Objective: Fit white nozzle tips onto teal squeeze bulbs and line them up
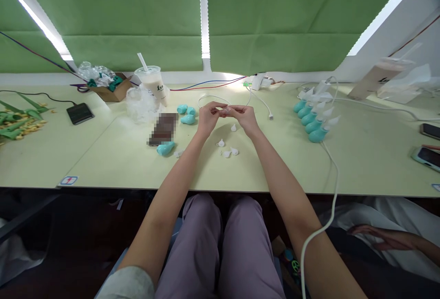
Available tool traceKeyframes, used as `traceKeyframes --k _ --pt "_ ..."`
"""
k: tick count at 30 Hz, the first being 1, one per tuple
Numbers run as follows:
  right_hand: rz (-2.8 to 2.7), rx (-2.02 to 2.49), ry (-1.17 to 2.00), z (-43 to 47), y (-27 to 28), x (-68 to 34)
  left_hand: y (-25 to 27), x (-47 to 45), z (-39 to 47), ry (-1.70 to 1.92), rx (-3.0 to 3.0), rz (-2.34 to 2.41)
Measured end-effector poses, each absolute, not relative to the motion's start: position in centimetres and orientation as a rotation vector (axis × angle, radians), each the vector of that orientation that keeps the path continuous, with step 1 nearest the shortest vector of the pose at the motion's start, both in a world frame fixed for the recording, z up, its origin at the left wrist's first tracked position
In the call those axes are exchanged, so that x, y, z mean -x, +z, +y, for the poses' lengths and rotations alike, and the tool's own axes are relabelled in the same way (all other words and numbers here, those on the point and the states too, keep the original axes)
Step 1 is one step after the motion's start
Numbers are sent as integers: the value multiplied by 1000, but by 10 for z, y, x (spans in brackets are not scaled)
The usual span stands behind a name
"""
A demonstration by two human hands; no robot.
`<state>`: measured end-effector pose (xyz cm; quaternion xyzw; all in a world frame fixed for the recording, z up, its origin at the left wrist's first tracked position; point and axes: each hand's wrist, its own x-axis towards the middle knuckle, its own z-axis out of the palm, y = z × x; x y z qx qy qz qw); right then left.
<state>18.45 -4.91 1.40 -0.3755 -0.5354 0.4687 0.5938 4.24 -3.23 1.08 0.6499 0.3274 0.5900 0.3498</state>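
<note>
Above the table, my left hand (209, 116) and my right hand (245, 117) meet with fingertips pinched. Between them is a small whitish translucent piece (226, 111), mostly hidden by the fingers. On the table below lie several loose white pointed tips (221, 143), with one more white piece (178, 154) beside my left forearm. Left of my left hand are teal bulbs (188, 119) without tips, and another teal bulb (165, 148) lies nearer me. Over on the right, several teal bulbs (312, 126) with white tips stand in a slanting row.
A pixelated dark rectangle (163, 128) lies at left, near a drink cup (152, 84), plastic bag (140, 106) and cardboard box (113, 92). A white cable (335, 184) hangs over the front edge at right. A co-worker's hand (388, 237) shows at lower right.
</note>
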Motion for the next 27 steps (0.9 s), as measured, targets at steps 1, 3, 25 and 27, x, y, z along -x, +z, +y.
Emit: traceKeyframes --k 1,3,25,27 --pt "-1244 856 1114 -50 15 -185 12 -42 -32 1515 -1687 862" --pt "-1239 831 1157 -51 16 -185 13 -40 -32 1495 -1703 884" --pt "-1174 829 1175 -47 14 -187 13 -41 -33 1493 -1830 932" --pt "-1198 800 1191 -48 13 -186 13 -40 -32 1507 -1839 941"
